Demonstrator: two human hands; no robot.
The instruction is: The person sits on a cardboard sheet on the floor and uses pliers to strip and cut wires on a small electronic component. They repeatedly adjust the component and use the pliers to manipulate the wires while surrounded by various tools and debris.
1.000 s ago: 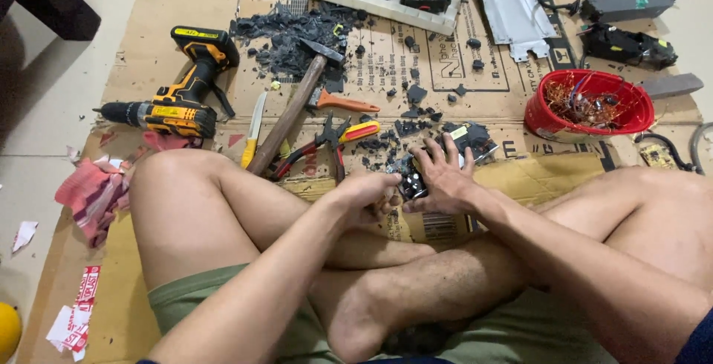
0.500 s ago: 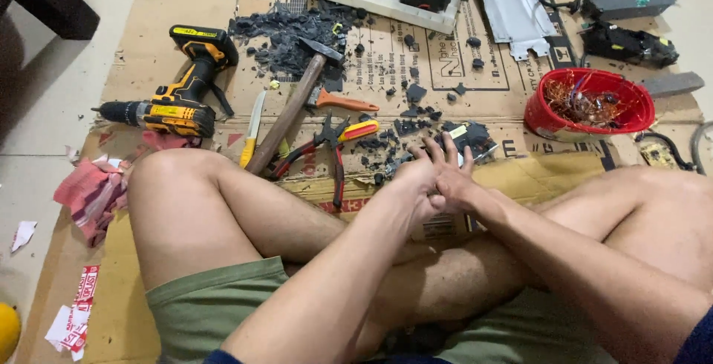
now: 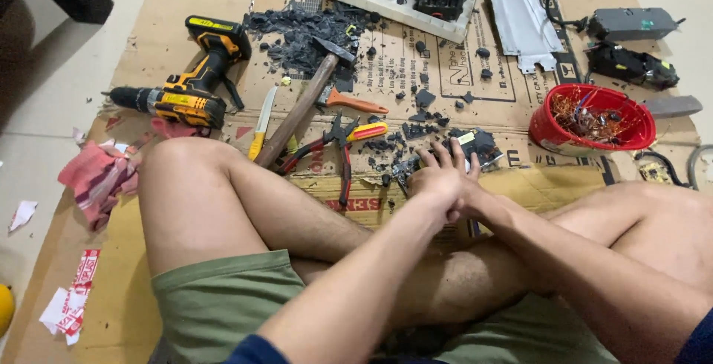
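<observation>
I sit cross-legged on a cardboard sheet (image 3: 186, 7). My two hands meet just past my shins. My left hand (image 3: 433, 188) lies over my right hand (image 3: 455, 160) and is closed around a small black plastic part (image 3: 402, 169) whose end sticks out to the left. The right hand's fingers are splayed toward a black broken piece with a yellow label (image 3: 479, 143); its palm is hidden under the left hand. Red-and-yellow-handled pliers (image 3: 343, 148) lie just left of the hands.
A wooden-handled hammer (image 3: 301, 110), a yellow-handled knife (image 3: 261, 121) and a yellow-black cordless drill (image 3: 189, 91) lie to the left. A pile of black shards (image 3: 301, 33) is behind them. A red bowl of wire scraps (image 3: 645, 125) stands right; a red cloth (image 3: 96, 178) lies far left.
My left hand has moved right from beside the right hand and now covers it. The right hand stays put with its fingers spread. The view has shifted slightly.
</observation>
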